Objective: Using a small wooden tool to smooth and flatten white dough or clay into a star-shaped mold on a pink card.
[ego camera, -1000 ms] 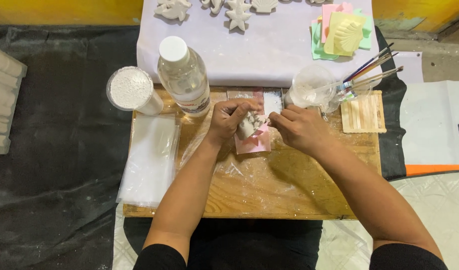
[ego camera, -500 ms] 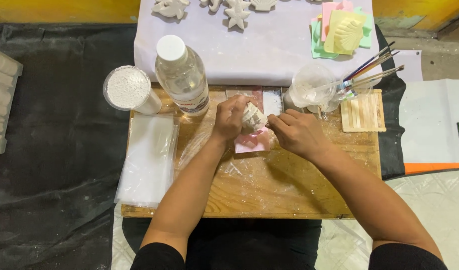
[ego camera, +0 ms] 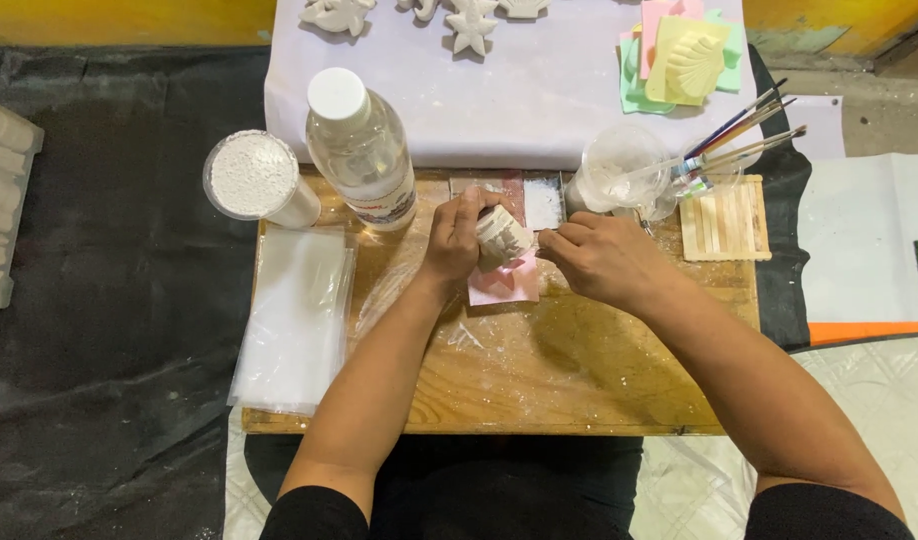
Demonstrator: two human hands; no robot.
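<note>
Gripping a small white plaster cast [ego camera: 503,238], your left hand [ego camera: 454,238] has its fingers wrapped around the piece from the left, holding it tilted just above a pink sheet [ego camera: 506,284] on the wooden surface [ego camera: 539,370]. Your right hand [ego camera: 601,258] sits just beside it, fingers curled inward with the tips pinched close to the cast's right edge; whether they actually touch it or hold something tiny, you cannot tell from here.

Moving outward, a small tray [ego camera: 542,203] dusted white lies behind your hands. To your left on the board stands a clear plastic bottle [ego camera: 362,150] with a white cap, and next to it a cup of white powder [ego camera: 256,179]. A stack of clear plastic bags [ego camera: 297,315] rests along the board's left edge.

On your right, a clear cup [ego camera: 617,167] holds paintbrushes [ego camera: 744,135], with a row of wooden sticks [ego camera: 724,220] beside it. Farther back, white cast shapes [ego camera: 471,27] and pastel sheets [ego camera: 684,55] lie on a pale cloth [ego camera: 519,110].
</note>
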